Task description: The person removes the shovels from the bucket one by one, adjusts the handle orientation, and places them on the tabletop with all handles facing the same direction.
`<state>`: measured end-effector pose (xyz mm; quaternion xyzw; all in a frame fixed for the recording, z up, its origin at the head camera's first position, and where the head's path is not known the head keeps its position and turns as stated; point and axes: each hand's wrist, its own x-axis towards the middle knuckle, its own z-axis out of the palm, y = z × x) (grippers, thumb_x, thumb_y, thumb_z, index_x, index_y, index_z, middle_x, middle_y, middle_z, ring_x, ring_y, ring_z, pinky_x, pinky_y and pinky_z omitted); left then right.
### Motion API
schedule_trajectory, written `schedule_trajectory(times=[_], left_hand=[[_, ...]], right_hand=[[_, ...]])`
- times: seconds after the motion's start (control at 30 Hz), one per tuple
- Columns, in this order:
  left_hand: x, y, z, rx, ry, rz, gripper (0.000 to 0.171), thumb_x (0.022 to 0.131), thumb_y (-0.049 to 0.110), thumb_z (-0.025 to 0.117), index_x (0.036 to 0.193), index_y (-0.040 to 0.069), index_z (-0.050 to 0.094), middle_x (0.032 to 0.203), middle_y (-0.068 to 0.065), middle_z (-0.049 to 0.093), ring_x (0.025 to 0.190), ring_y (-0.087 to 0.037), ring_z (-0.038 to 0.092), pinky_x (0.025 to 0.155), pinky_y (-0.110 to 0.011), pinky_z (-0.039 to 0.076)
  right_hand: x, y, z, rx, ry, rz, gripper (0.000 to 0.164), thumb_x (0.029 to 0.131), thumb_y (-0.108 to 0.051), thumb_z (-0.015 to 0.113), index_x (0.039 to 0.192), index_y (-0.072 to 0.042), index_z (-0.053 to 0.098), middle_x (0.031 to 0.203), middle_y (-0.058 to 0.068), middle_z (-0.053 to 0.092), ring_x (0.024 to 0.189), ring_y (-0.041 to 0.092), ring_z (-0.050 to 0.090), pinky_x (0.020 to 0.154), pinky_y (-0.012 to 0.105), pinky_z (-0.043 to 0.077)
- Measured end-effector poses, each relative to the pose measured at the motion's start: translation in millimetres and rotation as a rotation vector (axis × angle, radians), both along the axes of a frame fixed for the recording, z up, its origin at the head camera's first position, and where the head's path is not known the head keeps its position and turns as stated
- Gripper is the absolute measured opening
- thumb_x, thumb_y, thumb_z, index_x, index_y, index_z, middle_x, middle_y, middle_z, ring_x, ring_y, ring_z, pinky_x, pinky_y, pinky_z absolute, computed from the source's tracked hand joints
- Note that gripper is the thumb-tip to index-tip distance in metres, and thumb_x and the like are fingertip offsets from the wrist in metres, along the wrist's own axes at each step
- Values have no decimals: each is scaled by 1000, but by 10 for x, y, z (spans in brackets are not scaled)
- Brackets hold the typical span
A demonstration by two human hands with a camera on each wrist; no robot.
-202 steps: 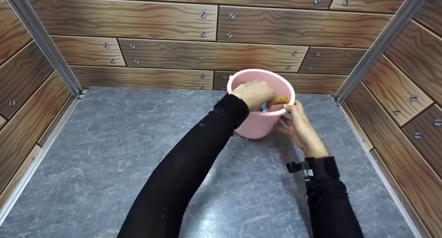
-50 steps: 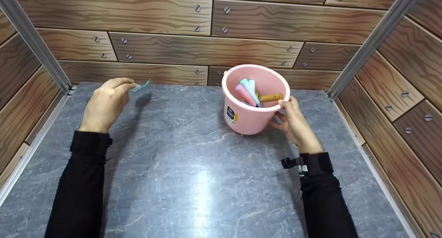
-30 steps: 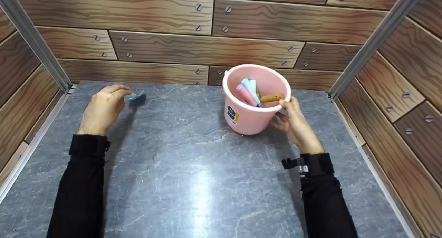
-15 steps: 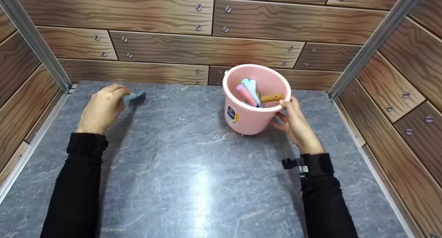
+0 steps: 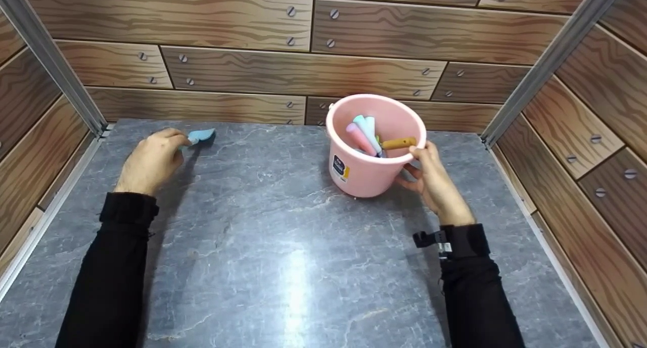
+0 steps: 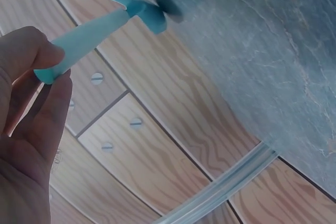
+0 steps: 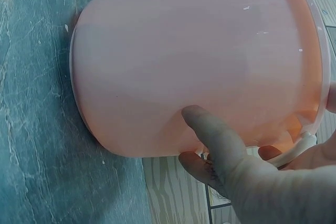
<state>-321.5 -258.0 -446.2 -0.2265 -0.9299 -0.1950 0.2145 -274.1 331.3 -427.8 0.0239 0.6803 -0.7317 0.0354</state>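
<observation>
One blue tool (image 5: 201,135), pinched by its end in the left hand (image 5: 151,161), low over the table (image 5: 263,211) at far left; right hand (image 5: 432,181) grips the bucket (image 5: 364,179) by its rim, coloured handles (image 5: 360,138) inside!

Smooth plastic bucket (image 5: 368,180), plastic tool (image 6: 96,32), glossy stone-look tabletop (image 5: 263,201), wood-look wall (image 5: 242,72), cloth sleeves (image 5: 106,272)

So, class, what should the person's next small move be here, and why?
Probably lower the left hand to lay the light-blue trowel on the grey marbled surface. The left wrist view shows the blade near its shadow there, while the hand pinches the handle by its end, raised off the surface. The right hand holds the pink bucket, which seems steady.
</observation>
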Motion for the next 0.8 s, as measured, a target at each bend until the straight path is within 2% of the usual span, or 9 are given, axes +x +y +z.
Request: schedule_trajectory(times=[0.33,0.5,0.63,0.8], left_hand=[[-43,-34,-38,-83,-119,23,37,99,-21,66,130,-8,82,133,-31,80,122,-55,79,100,-67,68],[-90,-21,-65,-108,-119,24,36,97,-21,68,126,-8,83,131,-30,81,120,-56,80,98,-67,69],[-126,-6,-77,-133,-123,17,29,100,-18,71,124,-7,83,127,-29,82,116,-54,82,96,-67,69],[-198,-9,-97,-165,-96,-27,18,101,-12,78,116,-4,84,116,-25,83,107,-51,83,90,-67,69]], right_hand=[[-5,-9,16,0,-8,-8,68,120,-33,43,178,-14,14,187,25,13,172,48,36,140,68,42],[1,-8,17,1,-6,-9,66,120,-33,44,177,-15,17,187,25,15,170,48,38,140,67,44],[4,-2,13,0,-4,-7,67,120,-33,44,178,-14,16,187,24,15,172,48,36,140,68,42],[8,2,8,3,-10,-10,67,119,-33,44,178,-15,16,184,21,17,171,46,38,139,65,45]])
